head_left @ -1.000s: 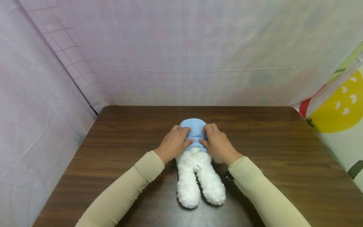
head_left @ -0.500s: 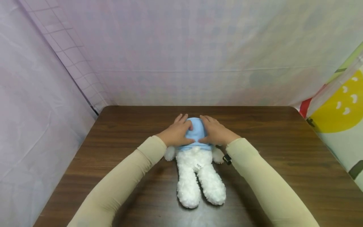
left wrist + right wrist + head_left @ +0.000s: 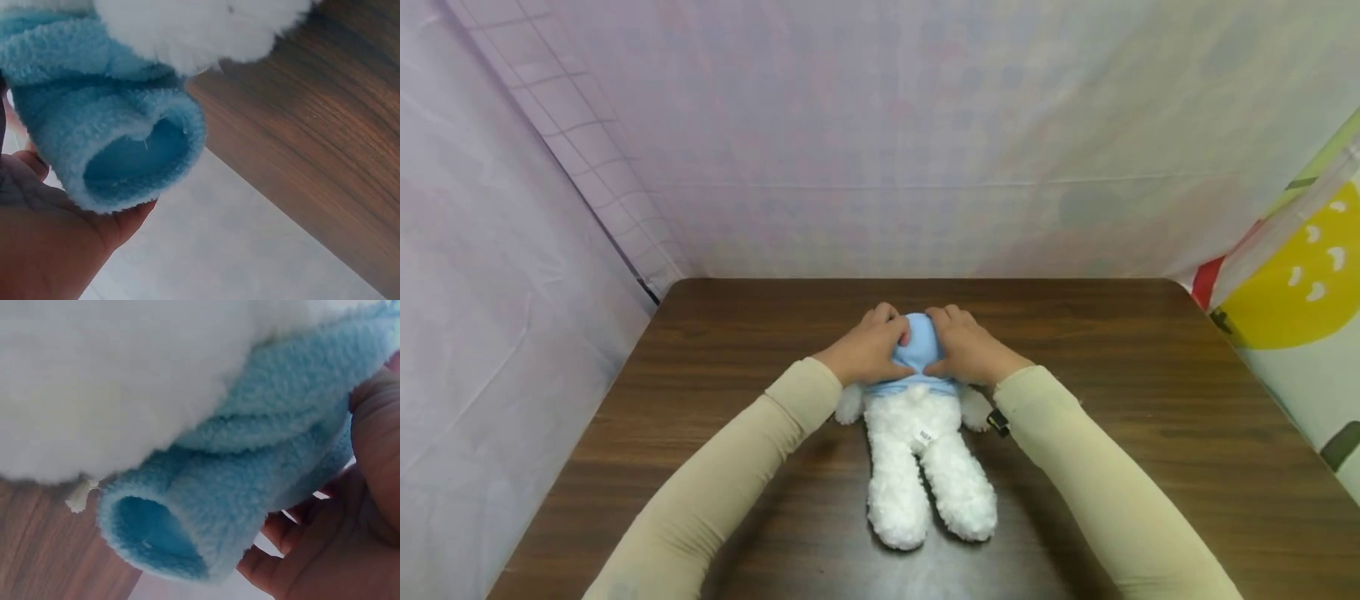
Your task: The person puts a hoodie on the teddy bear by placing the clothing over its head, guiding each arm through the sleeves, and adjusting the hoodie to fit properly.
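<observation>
A white fluffy plush toy [image 3: 913, 417] lies on the table, legs toward me. A light-blue fleece doll's top [image 3: 919, 340] covers its upper end, so the head is hidden. My left hand [image 3: 867, 348] grips the top's left side, and my right hand [image 3: 972, 346] grips its right side, both thumbs on the upper surface. In the left wrist view the top's sleeve [image 3: 106, 119] hangs with a round open end beside my palm. Another open-ended sleeve [image 3: 225, 494] shows in the right wrist view, near my curled fingers. The plush's short arms stick out below my hands.
The brown wood-grain table [image 3: 737, 333] extends around the toy, its far edge just beyond my hands. A pale patterned curtain [image 3: 880, 150] hangs behind it, and a white cloth [image 3: 490, 333] hangs on the left. A small black object [image 3: 998, 422] sits at my right cuff.
My hands have shifted slightly away from me and wrap farther round the top's sides. The left side of the top has drawn in, and both plush arms now show. The legs stay put.
</observation>
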A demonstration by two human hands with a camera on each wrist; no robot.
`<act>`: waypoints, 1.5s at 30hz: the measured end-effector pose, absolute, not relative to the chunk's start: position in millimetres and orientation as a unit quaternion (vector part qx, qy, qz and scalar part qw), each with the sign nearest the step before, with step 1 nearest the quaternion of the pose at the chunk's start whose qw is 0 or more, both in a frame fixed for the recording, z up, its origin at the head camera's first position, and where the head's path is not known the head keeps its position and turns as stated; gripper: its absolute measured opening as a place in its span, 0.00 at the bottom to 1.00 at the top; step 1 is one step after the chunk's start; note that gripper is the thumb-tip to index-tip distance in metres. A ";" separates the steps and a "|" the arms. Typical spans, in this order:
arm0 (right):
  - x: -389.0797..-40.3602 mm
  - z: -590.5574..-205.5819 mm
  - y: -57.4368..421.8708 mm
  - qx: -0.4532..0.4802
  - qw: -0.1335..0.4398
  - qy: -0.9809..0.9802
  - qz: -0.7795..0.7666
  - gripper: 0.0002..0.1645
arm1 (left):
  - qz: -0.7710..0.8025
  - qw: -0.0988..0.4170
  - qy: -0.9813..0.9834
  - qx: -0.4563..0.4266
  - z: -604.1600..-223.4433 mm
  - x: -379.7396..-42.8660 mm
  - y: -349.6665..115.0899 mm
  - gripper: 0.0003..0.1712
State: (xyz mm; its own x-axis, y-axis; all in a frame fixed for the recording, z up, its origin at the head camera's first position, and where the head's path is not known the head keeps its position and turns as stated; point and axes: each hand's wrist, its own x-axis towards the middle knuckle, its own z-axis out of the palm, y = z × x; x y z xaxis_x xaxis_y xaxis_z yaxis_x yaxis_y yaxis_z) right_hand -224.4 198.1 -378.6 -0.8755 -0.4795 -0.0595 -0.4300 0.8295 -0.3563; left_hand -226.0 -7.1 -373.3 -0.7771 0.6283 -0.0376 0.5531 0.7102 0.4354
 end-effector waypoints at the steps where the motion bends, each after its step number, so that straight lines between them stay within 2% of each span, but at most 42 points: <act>1: -223.1 -379.5 197.8 -0.238 0.062 0.955 -0.166 0.54 | 0.203 0.087 0.921 0.321 -373.4 -225.3 -7.0 0.21; 10: -214.0 -388.3 198.1 -0.233 -0.024 0.960 -0.155 0.44 | 0.187 0.015 0.925 0.330 -379.5 -219.4 -5.3 0.21; 16: -204.4 -388.9 195.9 -0.226 -0.064 0.962 -0.137 0.36 | 0.182 -0.026 0.923 0.339 -380.6 -213.2 -5.3 0.21; 22: -197.6 -389.9 194.4 -0.214 -0.093 0.966 -0.114 0.32 | 0.169 -0.059 0.920 0.350 -381.3 -207.1 -5.7 0.21; 33: -192.5 -393.3 195.2 -0.210 -0.137 0.962 -0.104 0.24 | 0.173 -0.038 0.915 0.362 -382.6 -200.1 -3.1 0.13; 45: -187.9 -398.6 195.5 -0.211 -0.182 0.959 -0.059 0.23 | 0.179 -0.041 0.913 0.364 -385.3 -197.5 -1.6 0.16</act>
State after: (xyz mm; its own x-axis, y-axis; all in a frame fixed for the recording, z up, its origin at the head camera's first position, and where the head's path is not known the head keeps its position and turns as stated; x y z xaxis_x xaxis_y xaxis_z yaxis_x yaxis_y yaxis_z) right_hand -187.9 195.5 -398.6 -0.8451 -0.3822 0.3738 -0.4253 0.9043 -0.0367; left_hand -197.5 -1.6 -385.3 -0.7319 0.6498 0.2050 0.6792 0.6711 0.2972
